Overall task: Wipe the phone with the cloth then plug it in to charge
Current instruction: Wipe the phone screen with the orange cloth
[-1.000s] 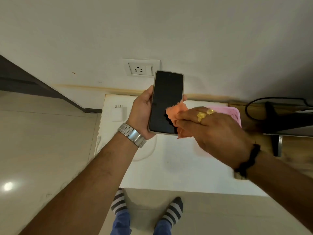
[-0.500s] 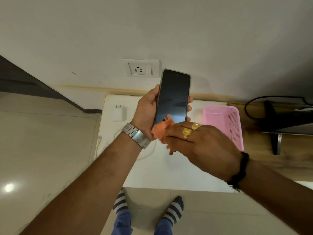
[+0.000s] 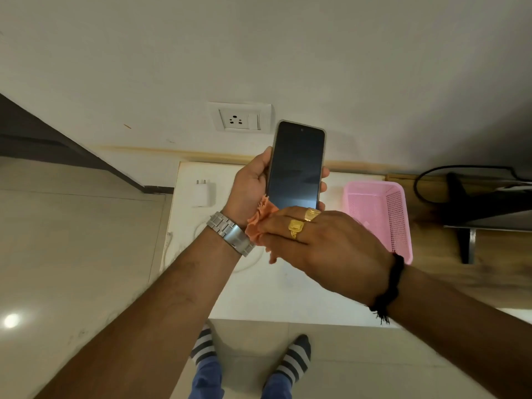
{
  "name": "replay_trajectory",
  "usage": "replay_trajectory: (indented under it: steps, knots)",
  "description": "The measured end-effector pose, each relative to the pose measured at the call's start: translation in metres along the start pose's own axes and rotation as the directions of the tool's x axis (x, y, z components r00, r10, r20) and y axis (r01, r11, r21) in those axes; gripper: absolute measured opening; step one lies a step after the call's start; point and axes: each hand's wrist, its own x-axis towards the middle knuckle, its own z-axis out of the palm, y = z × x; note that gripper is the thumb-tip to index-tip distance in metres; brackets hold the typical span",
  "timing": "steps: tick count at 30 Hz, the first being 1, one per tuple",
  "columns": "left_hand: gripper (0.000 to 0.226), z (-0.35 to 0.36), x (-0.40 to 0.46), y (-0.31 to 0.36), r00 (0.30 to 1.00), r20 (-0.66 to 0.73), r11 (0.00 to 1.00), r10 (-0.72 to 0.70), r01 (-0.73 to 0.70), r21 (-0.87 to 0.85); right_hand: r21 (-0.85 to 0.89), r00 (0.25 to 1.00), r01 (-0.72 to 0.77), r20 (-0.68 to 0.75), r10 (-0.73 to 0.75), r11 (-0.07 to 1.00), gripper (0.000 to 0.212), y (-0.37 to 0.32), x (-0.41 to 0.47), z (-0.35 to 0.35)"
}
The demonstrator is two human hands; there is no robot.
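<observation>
Gripped phone (image 3: 296, 165) upright in left hand (image 3: 250, 189); pinched orange cloth (image 3: 259, 223) against its lower edge with right hand (image 3: 325, 243), above white bench (image 3: 276, 289).

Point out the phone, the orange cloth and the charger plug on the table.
phone (image 3: 296, 165): head view, middle of its dark screen.
orange cloth (image 3: 257, 223): head view, bunched part left of the right fingers.
charger plug (image 3: 203, 192): head view, its white body.
</observation>
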Motion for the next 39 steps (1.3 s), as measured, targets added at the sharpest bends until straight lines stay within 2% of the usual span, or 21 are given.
replay_trajectory:
  steps: [4, 7, 9, 11, 13, 15, 17, 20, 23, 25, 28, 30, 35, 37, 39]
  knots:
    - [0.073, -0.017, -0.006, 0.005, 0.996, 0.089, 0.997, -0.021, 0.027, -0.068, -0.008, 0.998, -0.028, -0.052, 0.028, 1.0, 0.051, 0.007, -0.023, -0.005]
    - [0.064, -0.016, -0.006, -0.002, 0.993, 0.095, 0.994, -0.064, 0.072, -0.083, 0.009, 0.978, -0.179, -0.106, 0.179, 0.984, 0.026, 0.036, -0.013, -0.014]
    - [0.062, -0.012, -0.003, -0.008, 0.992, 0.102, 0.994, -0.073, 0.081, -0.079, 0.019, 0.942, -0.308, -0.131, 0.308, 0.951, 0.026, 0.058, 0.003, -0.022]
    - [0.062, -0.011, -0.002, -0.009, 0.993, 0.104, 0.993, -0.061, 0.071, -0.094, 0.02, 0.918, -0.363, -0.163, 0.362, 0.931, 0.029, 0.063, 0.01, -0.021]
    - [0.061, -0.015, 0.0, -0.005, 0.995, 0.083, 0.991, -0.05, 0.059, -0.12, 0.039, 0.927, -0.341, -0.151, 0.343, 0.939, 0.028, 0.046, 0.006, -0.016]
    - [0.062, -0.02, 0.0, -0.001, 0.997, 0.062, 0.992, -0.041, 0.048, -0.118, 0.031, 0.963, -0.254, -0.087, 0.256, 0.967, 0.03, 0.017, -0.003, -0.009]
    - [0.065, -0.022, 0.0, -0.003, 0.996, 0.06, 0.994, -0.06, 0.065, -0.085, 0.02, 0.987, -0.159, -0.032, 0.159, 0.987, 0.043, 0.012, -0.008, -0.009]
    - [0.058, -0.016, 0.0, -0.008, 0.993, 0.088, 0.993, -0.075, 0.082, -0.08, 0.0, 0.957, -0.278, -0.081, 0.277, 0.961, 0.033, 0.051, 0.005, -0.021]
    - [0.062, -0.014, 0.001, -0.01, 0.99, 0.134, 0.993, -0.05, 0.063, -0.098, 0.015, 0.912, -0.379, -0.161, 0.376, 0.925, 0.023, 0.075, 0.019, -0.029]
    - [0.06, -0.017, 0.003, -0.008, 0.992, 0.119, 0.99, -0.046, 0.061, -0.126, 0.06, 0.924, -0.35, -0.141, 0.355, 0.935, 0.027, 0.058, 0.015, -0.022]
    - [0.058, -0.023, 0.002, -0.007, 0.994, 0.086, 0.988, -0.062, 0.074, -0.138, 0.048, 0.974, -0.222, -0.035, 0.224, 0.974, 0.034, 0.019, -0.004, -0.011]
    - [0.059, -0.021, 0.002, -0.011, 0.993, 0.083, 0.988, -0.086, 0.096, -0.121, 0.026, 0.986, -0.164, -0.018, 0.164, 0.986, 0.031, 0.025, -0.007, -0.012]
    - [0.059, -0.013, 0.001, -0.017, 0.992, 0.111, 0.99, -0.068, 0.081, -0.119, 0.035, 0.916, -0.354, -0.187, 0.354, 0.935, 0.023, 0.07, 0.014, -0.027]
    - [0.055, -0.015, 0.001, -0.012, 0.994, 0.093, 0.99, -0.057, 0.068, -0.123, 0.037, 0.926, -0.32, -0.199, 0.321, 0.947, 0.025, 0.053, 0.009, -0.022]
    - [0.051, -0.018, -0.001, -0.008, 0.996, 0.075, 0.991, -0.053, 0.062, -0.122, 0.041, 0.967, -0.23, -0.105, 0.233, 0.972, 0.028, 0.026, -0.003, -0.014]
